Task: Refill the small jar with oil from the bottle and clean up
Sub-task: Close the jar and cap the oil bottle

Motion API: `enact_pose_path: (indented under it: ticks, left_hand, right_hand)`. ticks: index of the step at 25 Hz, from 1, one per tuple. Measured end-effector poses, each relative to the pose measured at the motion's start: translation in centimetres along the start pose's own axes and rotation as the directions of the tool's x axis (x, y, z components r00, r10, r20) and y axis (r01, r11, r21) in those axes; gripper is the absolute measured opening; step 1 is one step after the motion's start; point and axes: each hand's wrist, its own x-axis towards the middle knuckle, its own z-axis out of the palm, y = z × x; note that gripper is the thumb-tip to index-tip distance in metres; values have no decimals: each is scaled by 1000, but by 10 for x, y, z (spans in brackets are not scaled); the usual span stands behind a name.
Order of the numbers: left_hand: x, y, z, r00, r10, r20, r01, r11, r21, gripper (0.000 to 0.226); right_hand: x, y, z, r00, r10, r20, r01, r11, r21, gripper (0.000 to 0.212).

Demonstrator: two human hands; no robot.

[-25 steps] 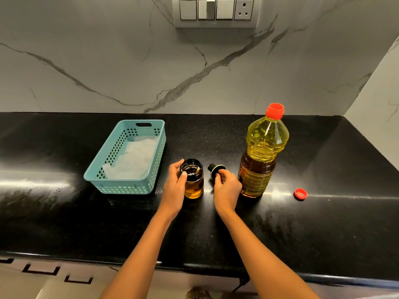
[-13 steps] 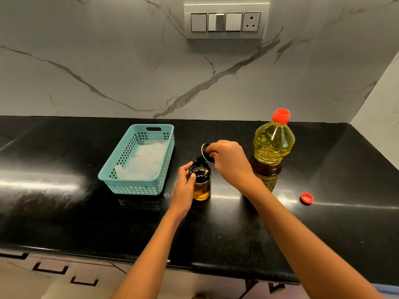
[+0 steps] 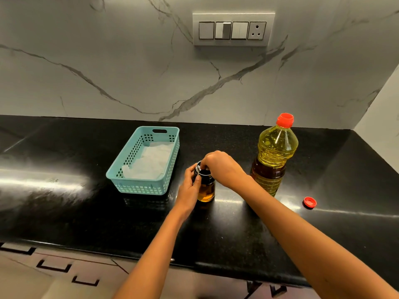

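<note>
Left hand (image 3: 190,186) wraps around the small jar (image 3: 206,189) while right hand (image 3: 220,167), arched just above, pinches its black lid (image 3: 203,171).

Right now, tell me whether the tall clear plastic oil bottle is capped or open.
Capped: a red cap sits atop the tall clear plastic oil bottle, which stands upright.

A glossy black countertop (image 3: 64,212) is backed by a white marble wall (image 3: 108,72) veined in grey. A switch panel (image 3: 233,30) with three switches and one socket is mounted on that wall. A teal perforated basket (image 3: 140,187) is set on the countertop, its handle slot toward the wall. Pale cabinet fronts (image 3: 54,279) are seen below the counter edge.
</note>
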Motion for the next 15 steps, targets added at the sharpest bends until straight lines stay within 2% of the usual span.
enact_pose_path:
  ticks: [10,15]
  left_hand:
    - [0,-5,-3,999,42,19,-43,999,31,43]
    - [2,-7,-3,1000,19,17,-19,1000,13,40]
  right_hand:
    - [-1,-1,2,998,-47,30,47,999,19,31]
    - [6,4,5,998,-22,64,20,999,32,37]
